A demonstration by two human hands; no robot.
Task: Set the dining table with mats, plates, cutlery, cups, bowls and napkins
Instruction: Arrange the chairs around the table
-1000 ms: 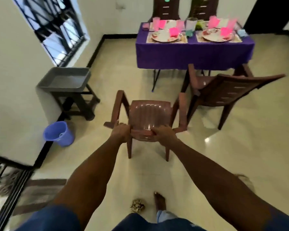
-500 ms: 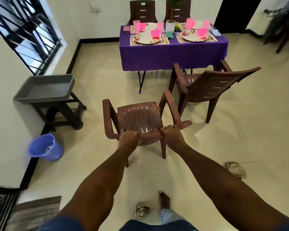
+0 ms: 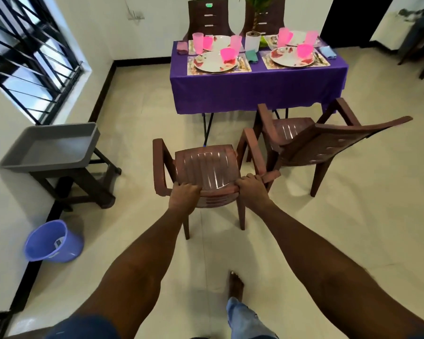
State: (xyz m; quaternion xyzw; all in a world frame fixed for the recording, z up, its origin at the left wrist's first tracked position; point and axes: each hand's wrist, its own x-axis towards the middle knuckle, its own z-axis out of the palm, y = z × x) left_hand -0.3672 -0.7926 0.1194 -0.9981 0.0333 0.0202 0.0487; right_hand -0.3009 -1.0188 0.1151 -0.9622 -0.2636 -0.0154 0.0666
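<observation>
a: what are the hands doing?

b: both grip the top edge of a brown plastic chair's [image 3: 206, 167] backrest. the left hand [image 3: 182, 195] curls over it near the left armrest, the right hand [image 3: 251, 189] near the right armrest, fingers wrapped over the edge. the chair faces the dining table [image 3: 255, 86] and stands well short of it on the pale floor.

a: and the table itself?

b: a purple cloth covers it, hanging down past the near edge. two patterned mats lie along the near edge, the left mat [image 3: 242, 64] and the right mat [image 3: 324, 61], each bearing a white plate with a floral print: left plate [image 3: 208, 64], right plate [image 3: 284, 58]. a pink bowl [image 3: 229, 53] sits on the left plate's far right side, and another pink bowl [image 3: 304, 50] sits on the right plate. a tall pink cup [image 3: 197, 42] stands toward the far left corner. a teal napkin [image 3: 252, 56] lies between the two near mats, a light blue napkin [image 3: 328, 52] at the right edge. cutlery beside the plates is too small to make out.

a: any writing?

b: none readable. a small green sticker marks the far chair [image 3: 208, 15], and a white label in the purple bucket [image 3: 53, 242] is illegible.

a: anything else?

b: a second brown chair [image 3: 323, 143] stands at the table's near right, and a grey tub [image 3: 52, 145] rests on a dark stand by the wall.
</observation>
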